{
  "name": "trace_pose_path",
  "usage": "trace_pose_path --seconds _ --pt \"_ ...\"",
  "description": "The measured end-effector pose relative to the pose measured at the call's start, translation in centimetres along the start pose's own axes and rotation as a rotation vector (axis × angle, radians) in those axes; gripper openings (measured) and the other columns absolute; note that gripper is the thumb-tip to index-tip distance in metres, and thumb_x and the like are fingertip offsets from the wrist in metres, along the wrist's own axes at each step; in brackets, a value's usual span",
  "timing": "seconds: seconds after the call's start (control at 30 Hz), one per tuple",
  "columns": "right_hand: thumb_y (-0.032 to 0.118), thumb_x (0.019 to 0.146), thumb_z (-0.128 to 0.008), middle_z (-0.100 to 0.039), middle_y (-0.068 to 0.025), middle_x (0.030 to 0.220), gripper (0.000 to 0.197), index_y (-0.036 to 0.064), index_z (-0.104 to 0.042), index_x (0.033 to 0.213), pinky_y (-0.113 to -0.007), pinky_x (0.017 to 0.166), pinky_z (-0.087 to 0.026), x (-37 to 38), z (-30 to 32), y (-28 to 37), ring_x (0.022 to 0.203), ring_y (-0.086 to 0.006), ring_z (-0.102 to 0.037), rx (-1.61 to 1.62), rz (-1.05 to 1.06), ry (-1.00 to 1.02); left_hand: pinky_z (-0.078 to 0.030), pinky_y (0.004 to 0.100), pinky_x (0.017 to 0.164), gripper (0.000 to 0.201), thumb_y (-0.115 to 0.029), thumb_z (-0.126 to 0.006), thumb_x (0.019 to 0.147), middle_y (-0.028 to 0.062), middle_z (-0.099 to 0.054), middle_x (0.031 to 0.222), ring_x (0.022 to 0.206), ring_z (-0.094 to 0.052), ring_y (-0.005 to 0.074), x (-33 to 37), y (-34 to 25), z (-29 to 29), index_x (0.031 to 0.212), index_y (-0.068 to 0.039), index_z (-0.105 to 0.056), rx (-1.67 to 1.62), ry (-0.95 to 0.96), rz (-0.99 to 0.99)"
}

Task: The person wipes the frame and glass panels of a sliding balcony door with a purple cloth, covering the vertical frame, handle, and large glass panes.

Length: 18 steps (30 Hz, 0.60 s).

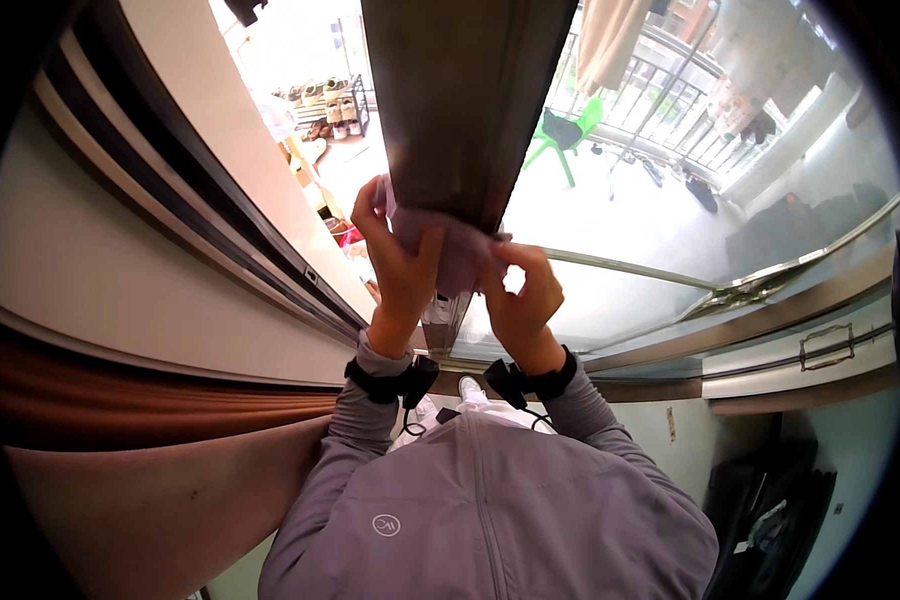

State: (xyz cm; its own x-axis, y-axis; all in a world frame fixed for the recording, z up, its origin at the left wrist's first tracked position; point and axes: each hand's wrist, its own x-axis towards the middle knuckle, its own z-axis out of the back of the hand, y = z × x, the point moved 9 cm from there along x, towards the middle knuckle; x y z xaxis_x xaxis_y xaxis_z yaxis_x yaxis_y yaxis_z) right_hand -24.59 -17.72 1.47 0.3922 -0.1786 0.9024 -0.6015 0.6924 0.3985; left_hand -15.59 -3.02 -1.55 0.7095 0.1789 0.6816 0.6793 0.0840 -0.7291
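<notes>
A greyish-purple cloth [457, 262] is pressed against the dark upright frame [450, 110] of a sliding glass door. My left hand [402, 268] grips the cloth at the frame's left edge, its fingers wrapped partly around that edge. On the other side my right hand [522, 296] pinches the cloth's right end between thumb and fingers, close to the glass. Both hands are at about the same height, a little apart, with the cloth stretched between them. The fingertips of my left hand are partly hidden behind the frame and cloth.
Glass panel [650, 290] stands to the right of the frame; through it show a green chair [570, 130] and balcony railings. A shoe rack [335, 105] stands beyond the opening at left. Brown curtain [170, 400] hangs at lower left. Dark bags [775, 510] lie lower right.
</notes>
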Motion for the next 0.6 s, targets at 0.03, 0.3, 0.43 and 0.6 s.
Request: trace_pose_path --seconds 0.03,0.3,0.43,0.6 --pt "-0.004 0.068 -0.068 -0.059 -0.0103 0.071 0.021 0.0008 -0.056 0.084 -0.026 0.055 -0.047 -1.3 -0.4 -0.4 0.061 -0.018 -0.059 0.004 -0.012 0.024 -0.029 0.0383 0.097 0.069 -0.014 -0.062 0.072 0.0175 -0.034 0.121 0.112 -0.037 0.0275 -1.3 1.4 0.3 0.127 0.002 -0.022 -0.006 0.007 -0.004" --pt "-0.001 0.069 -0.069 -0.059 -0.0099 0.071 0.019 0.0005 -0.055 0.083 -0.025 0.055 -0.047 -3.0 -1.4 -2.7 0.062 -0.0177 -0.06 -0.018 -0.221 0.149 -0.039 0.0321 0.087 0.064 -0.028 -0.063 0.075 0.0144 -0.049 0.107 0.099 -0.049 0.0229 -3.1 6.5 -1.4 0.122 0.001 -0.033 -0.265 0.238 0.16" --pt "0.001 0.071 -0.069 -0.059 -0.0094 0.071 0.019 0.0006 -0.055 0.084 -0.025 0.057 -0.047 -3.4 -1.2 -3.0 0.062 -0.0168 -0.06 -0.068 -0.235 0.139 -0.039 0.0305 0.086 0.063 -0.024 -0.063 0.075 0.0137 -0.049 0.108 0.1 -0.048 0.0202 -3.3 6.3 -2.2 0.123 0.003 -0.032 -0.348 0.305 0.168" --pt "0.0 0.071 -0.068 -0.057 -0.0096 0.073 0.02 0.0009 -0.054 0.086 -0.026 0.058 -0.047 -3.9 -1.2 -3.1 0.065 -0.0183 -0.059 -0.031 -0.281 0.119 -0.04 0.0296 0.085 0.064 -0.03 -0.063 0.076 0.0134 -0.05 0.106 0.099 -0.049 0.02 -3.6 6.8 -2.1 0.122 0.003 -0.032 -0.323 0.284 0.143"
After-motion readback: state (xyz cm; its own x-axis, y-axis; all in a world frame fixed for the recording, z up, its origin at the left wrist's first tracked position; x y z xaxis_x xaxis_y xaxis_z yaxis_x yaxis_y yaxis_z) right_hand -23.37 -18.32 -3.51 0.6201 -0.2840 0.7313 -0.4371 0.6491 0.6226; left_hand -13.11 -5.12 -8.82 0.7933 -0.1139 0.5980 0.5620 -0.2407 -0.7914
